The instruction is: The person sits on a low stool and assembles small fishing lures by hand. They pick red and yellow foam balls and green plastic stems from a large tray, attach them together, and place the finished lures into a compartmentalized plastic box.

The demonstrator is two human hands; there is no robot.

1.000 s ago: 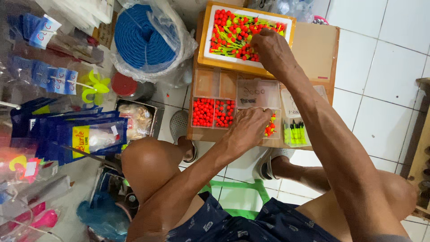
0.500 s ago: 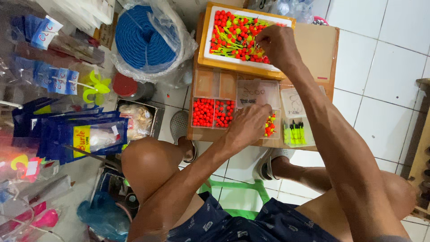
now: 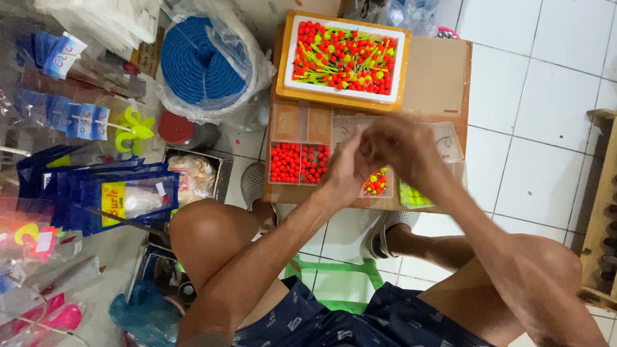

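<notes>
Left hand [image 3: 347, 170] and right hand [image 3: 402, 151] are meeting, blurred, above the clear compartment box [image 3: 302, 138] on the cardboard carton [image 3: 437, 77]. Grip of either: cannot tell. White tray of red-green floats [image 3: 345, 54] is lying just behind the box.

floor of white square tiles [image 3: 546, 128] with dark grout, evenly lit. wooden furniture edge [image 3: 601, 212] at three o'clock. green stool frame [image 3: 340, 270] at six o'clock.
</notes>
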